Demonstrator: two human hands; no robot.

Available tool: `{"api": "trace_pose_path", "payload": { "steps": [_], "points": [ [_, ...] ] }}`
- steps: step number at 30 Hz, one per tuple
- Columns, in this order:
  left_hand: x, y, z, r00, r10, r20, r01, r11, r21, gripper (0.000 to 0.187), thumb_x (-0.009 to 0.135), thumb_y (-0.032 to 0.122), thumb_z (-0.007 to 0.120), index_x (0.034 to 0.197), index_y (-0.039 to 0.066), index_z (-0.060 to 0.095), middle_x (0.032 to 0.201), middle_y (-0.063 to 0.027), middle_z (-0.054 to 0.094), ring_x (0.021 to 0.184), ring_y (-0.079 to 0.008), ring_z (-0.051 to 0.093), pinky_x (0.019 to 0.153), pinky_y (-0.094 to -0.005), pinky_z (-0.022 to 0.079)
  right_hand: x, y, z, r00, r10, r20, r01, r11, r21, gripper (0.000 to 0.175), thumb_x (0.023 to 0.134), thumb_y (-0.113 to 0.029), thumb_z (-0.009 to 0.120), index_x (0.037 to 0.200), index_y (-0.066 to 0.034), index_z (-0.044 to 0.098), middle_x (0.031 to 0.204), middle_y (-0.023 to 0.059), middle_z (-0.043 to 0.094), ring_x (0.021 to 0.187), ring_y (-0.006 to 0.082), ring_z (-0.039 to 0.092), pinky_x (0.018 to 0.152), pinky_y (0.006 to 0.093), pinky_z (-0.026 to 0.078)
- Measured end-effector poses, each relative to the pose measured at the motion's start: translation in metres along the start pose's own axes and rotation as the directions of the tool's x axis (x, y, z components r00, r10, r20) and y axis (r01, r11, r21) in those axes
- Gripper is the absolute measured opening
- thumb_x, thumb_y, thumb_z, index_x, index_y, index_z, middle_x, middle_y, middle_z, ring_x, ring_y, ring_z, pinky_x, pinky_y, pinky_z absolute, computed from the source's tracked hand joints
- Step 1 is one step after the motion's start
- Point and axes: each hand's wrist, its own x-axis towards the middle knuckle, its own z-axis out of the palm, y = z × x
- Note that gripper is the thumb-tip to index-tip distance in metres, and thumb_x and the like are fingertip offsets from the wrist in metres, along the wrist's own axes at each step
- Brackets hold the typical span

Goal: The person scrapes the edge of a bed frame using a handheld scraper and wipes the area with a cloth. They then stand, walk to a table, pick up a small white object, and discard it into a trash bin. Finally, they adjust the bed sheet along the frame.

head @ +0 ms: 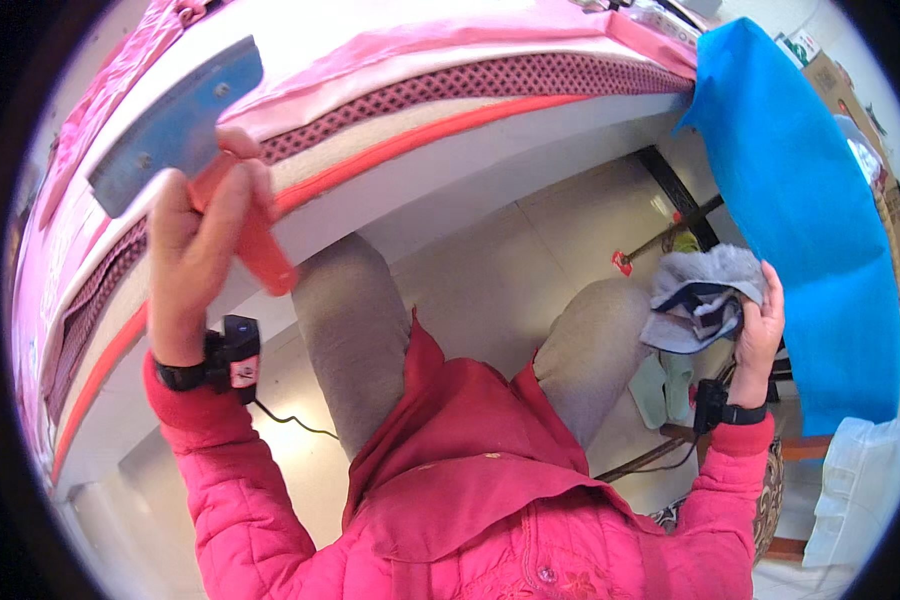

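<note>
My left hand [199, 232] is raised at the upper left, its fingers round the red handle of a wide-bladed scraper [180, 127]. The scraper's flat blue-grey metal blade points up and to the left, over the pink and white bedding on a mattress [435, 75]. On the right, my right hand [761, 322] holds a crumpled grey fabric item [701, 300] with dark trim, just above my right knee. What kind of garment or cloth it is I cannot tell. The hands are far apart, and each wrist wears a small black device on a strap.
A bright blue sheet [802, 225] hangs at the right, beside cardboard boxes [832, 82]. Pale green slippers [660, 390] lie on the floor near a wooden chair's rail [802, 448]. White ruffled cloth [855, 487] hangs at the lower right. The mattress edge curves in front of my knees.
</note>
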Motion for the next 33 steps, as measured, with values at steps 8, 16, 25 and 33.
{"api": "trace_pose_path", "payload": {
  "steps": [8,16,25,33],
  "points": [
    [0.064,0.012,-0.005,0.997,0.033,0.063,-0.053,0.936,0.349,0.019,0.088,0.015,0.049,0.099,0.0,0.05,0.077,-0.0034,0.054,0.065,-0.0064,0.05,0.058,-0.0201,0.042,-0.043,0.07,-0.068,0.958,0.288,-0.016,-0.288,0.951,-0.115,0.039,0.073,0.006,0.044,0.111,0.0019,0.05,0.102,0.0077,0.056,0.09,0.0134,0.053,0.082,0.024,0.04],
    [0.153,-0.016,0.028,0.938,0.032,0.347,-0.272,0.686,0.674,0.024,0.087,0.019,0.052,0.099,-0.002,0.052,0.077,-0.0038,0.053,0.069,-0.0097,0.05,0.064,-0.0234,0.043,-0.106,0.031,-0.054,0.876,0.482,0.011,-0.469,0.858,-0.21,0.039,0.07,0.007,0.045,0.107,0.001,0.053,0.098,0.0064,0.058,0.089,0.0123,0.053,0.08,0.0242,0.041],
    [0.193,-0.044,0.092,0.847,-0.055,0.528,-0.447,0.463,0.765,0.02,0.083,0.019,0.051,0.084,0.0,0.05,0.065,-0.0114,0.043,0.06,-0.0161,0.041,0.061,-0.0318,0.039,-0.113,0.037,-0.064,0.879,0.476,-0.036,-0.471,0.852,-0.228,0.038,0.073,0.008,0.048,0.109,0.001,0.051,0.101,0.0064,0.056,0.092,0.0128,0.052,0.083,0.0251,0.04],
    [0.175,-0.055,0.099,0.897,-0.051,0.439,-0.367,0.469,0.803,0.017,0.081,0.016,0.052,0.089,0.0,0.05,0.073,-0.0193,0.05,0.068,-0.0276,0.05,0.067,-0.0331,0.041,-0.12,0.058,-0.071,0.805,0.59,-0.058,-0.587,0.778,-0.225,0.037,0.074,0.007,0.051,0.11,0.002,0.05,0.103,0.0077,0.056,0.094,0.0136,0.053,0.084,0.0258,0.04]
  ]
}}
